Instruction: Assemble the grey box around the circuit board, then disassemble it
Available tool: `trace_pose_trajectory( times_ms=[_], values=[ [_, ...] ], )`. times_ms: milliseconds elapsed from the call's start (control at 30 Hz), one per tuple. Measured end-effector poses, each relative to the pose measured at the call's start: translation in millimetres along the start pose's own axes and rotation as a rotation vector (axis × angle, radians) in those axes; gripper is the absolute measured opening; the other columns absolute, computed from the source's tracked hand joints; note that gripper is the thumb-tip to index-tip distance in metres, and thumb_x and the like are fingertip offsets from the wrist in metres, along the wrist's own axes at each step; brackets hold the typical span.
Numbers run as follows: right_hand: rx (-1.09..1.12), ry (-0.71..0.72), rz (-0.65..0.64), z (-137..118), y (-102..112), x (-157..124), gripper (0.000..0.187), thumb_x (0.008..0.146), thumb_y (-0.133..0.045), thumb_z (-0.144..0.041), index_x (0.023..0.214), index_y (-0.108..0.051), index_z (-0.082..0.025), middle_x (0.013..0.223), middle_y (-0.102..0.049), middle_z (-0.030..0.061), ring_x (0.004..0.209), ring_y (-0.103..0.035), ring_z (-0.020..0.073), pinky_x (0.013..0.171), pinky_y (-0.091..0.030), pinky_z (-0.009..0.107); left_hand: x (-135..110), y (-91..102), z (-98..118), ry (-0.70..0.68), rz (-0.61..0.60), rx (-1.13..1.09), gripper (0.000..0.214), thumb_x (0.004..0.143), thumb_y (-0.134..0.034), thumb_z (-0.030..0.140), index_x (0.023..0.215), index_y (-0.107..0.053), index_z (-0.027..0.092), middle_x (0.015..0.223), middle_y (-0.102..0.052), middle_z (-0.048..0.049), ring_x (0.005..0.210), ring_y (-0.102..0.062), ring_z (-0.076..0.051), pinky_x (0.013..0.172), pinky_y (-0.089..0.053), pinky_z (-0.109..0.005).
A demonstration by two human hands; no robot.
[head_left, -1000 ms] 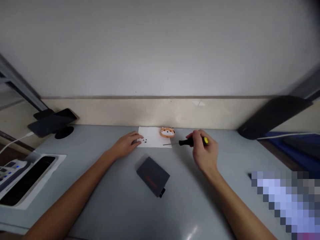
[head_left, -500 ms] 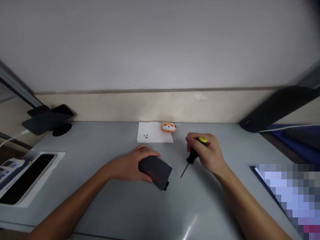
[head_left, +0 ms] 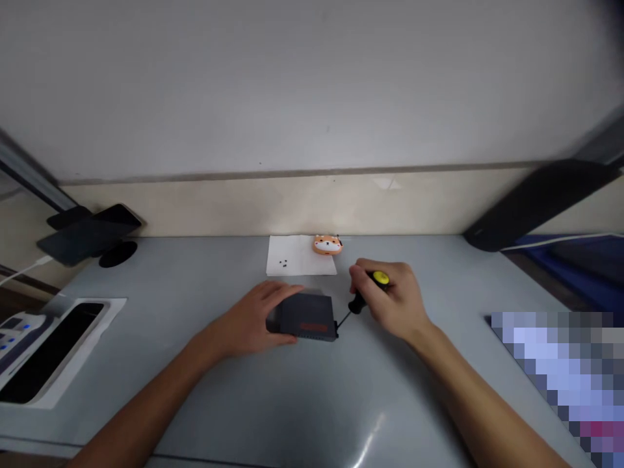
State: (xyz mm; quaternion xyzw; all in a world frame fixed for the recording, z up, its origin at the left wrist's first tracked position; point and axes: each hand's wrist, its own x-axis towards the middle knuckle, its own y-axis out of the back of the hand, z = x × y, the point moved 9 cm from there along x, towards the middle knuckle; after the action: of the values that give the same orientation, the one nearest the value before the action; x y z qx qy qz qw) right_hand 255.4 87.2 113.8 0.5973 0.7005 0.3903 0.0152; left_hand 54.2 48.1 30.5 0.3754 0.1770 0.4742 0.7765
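My left hand (head_left: 258, 320) grips the left end of a flat dark grey box (head_left: 309, 314) with a faint reddish mark, thumb along the near side and fingers along the far side. A small black piece (head_left: 336, 329) sticks out at the box's right end. In my right hand (head_left: 390, 299) is a screwdriver (head_left: 358, 301) with a black handle and a yellow cap, tilted down to the left. Its tip reaches the black piece; whether it touches cannot be made out. Behind the box, several tiny dark screws (head_left: 283, 263) lie on a white paper (head_left: 302, 257).
An orange animal-face case (head_left: 327, 245) rests on the paper's right part. To the left are a phone on a stand (head_left: 95, 231) and a dark-screened device (head_left: 53, 351) on white paper. A blurred-out screen (head_left: 556, 377) lies at right, with a dark cylinder (head_left: 526, 208) behind it.
The box has turned so its right end faces right instead of toward me. My right hand has moved left, bringing the screwdriver's tip up to the box's right end.
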Motion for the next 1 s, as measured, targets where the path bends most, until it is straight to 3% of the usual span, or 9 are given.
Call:
trace_pose_trajectory(
  times_ms=[333,433,567,633,700,833,1000],
  values=[
    [-0.078,0.012,0.117,-0.8,-1.3,-3.2,0.044,0.099,-0.048,-0.034,0.057,-0.054,-0.020,0.045,-0.045,-0.0040,0.042,-0.039,0.0094,0.046,-0.030,0.026,1.7,-8.4,2.3,0.021,0.034,-0.013,0.076,0.082,-0.083,0.034,0.149,-0.046,0.040,0.145,-0.053,-0.0040,0.135,-0.051,-0.028,0.117,-0.042,-0.048],
    [-0.123,-0.017,0.217,5.1,14.6,-2.7,0.041,0.098,-0.050,-0.033,0.059,-0.057,-0.020,0.046,-0.045,-0.0039,0.043,-0.040,0.0099,0.047,-0.031,0.027,2.7,-8.4,3.3,0.032,0.041,0.003,0.077,0.081,-0.084,0.035,0.148,-0.046,0.040,0.145,-0.054,-0.0033,0.134,-0.051,-0.028,0.116,-0.042,-0.048],
    [-0.123,-0.080,0.464,11.1,45.5,-6.9,0.037,0.095,-0.053,-0.029,0.060,-0.060,-0.020,0.048,-0.047,-0.0031,0.045,-0.043,0.0111,0.048,-0.032,0.027,3.3,-13.6,3.8,0.018,0.036,0.018,0.077,0.081,-0.085,0.042,0.148,-0.046,0.040,0.146,-0.054,-0.0015,0.135,-0.049,-0.028,0.116,-0.043,-0.047],
    [-0.070,-0.074,0.497,8.9,45.4,-8.6,0.037,0.096,-0.053,-0.028,0.061,-0.061,-0.020,0.051,-0.049,-0.0025,0.047,-0.044,0.0117,0.048,-0.033,0.027,3.3,-17.0,4.4,-0.008,0.027,0.024,0.079,0.081,-0.084,0.045,0.149,-0.045,0.041,0.147,-0.053,-0.0015,0.136,-0.048,-0.028,0.116,-0.044,-0.047],
    [0.002,-0.043,0.437,3.0,31.6,-8.7,0.037,0.097,-0.052,-0.028,0.062,-0.062,-0.020,0.054,-0.052,-0.0019,0.050,-0.046,0.0120,0.049,-0.034,0.027,3.1,-17.9,3.5,-0.030,0.026,0.043,0.084,0.078,-0.086,0.047,0.151,-0.043,0.043,0.152,-0.049,-0.0023,0.139,-0.046,-0.029,0.117,-0.043,-0.049],
    [0.046,0.030,0.192,-14.3,-12.3,-12.2,0.036,0.100,-0.050,-0.029,0.068,-0.061,-0.020,0.058,-0.056,-0.0020,0.052,-0.049,0.0110,0.051,-0.038,0.025,2.2,-12.4,1.2,-0.070,0.020,0.083,0.099,0.069,-0.091,0.051,0.153,-0.039,0.045,0.161,-0.036,-0.0036,0.145,-0.041,-0.034,0.120,-0.039,-0.054],
    [-0.019,0.273,0.043,-43.2,-36.9,-21.4,0.026,0.097,-0.053,-0.022,0.071,-0.056,-0.019,0.059,-0.054,-0.0036,0.052,-0.047,0.0094,0.053,-0.037,0.024,0.2,-0.4,3.0,-0.073,0.025,0.094,0.096,0.071,-0.091,0.047,0.152,-0.040,0.045,0.166,-0.026,-0.0046,0.130,-0.056,-0.031,0.112,-0.049,-0.053]
  ],
)
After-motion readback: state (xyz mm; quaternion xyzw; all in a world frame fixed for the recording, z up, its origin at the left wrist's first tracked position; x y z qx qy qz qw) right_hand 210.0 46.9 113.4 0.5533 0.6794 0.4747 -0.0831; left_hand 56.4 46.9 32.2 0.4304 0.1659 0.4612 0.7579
